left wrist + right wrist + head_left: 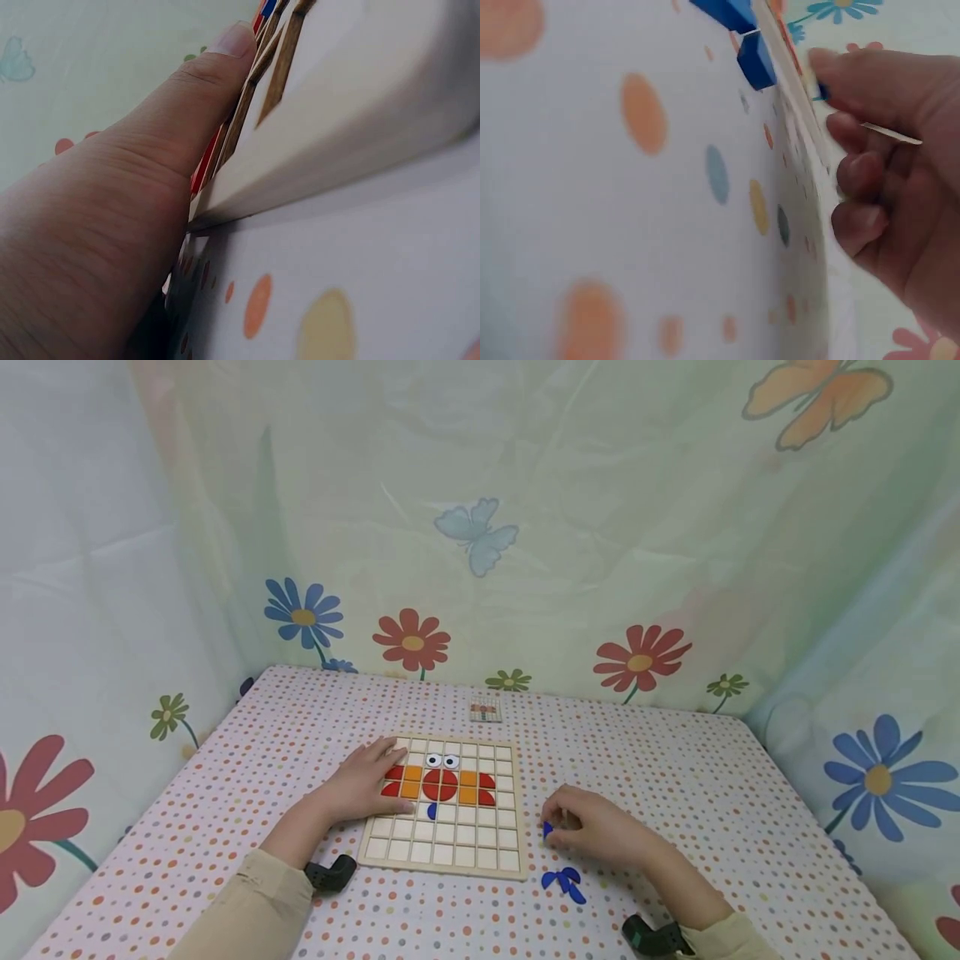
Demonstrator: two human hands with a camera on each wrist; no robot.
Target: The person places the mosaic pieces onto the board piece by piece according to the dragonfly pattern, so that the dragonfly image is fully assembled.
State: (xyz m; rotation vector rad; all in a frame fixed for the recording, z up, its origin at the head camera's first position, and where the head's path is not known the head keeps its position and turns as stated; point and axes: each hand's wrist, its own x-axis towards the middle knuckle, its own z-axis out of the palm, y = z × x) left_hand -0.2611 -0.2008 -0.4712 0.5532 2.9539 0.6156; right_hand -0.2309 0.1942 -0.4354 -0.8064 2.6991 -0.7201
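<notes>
A wooden grid board lies on the table, bearing a red circle, orange squares, red rounded pieces at both sides and two googly-eye pieces. One blue quarter-round piece sits in a cell below the circle. My left hand rests flat on the board's left side, its thumb along the edge. Right of the board, my right hand pinches a small blue piece between thumb and index finger. In the right wrist view the other fingers are curled.
Several loose blue pieces lie near the board's lower right corner, below my right hand. A small pattern card stands behind the board. The dotted cloth covers the table, with printed curtains around it.
</notes>
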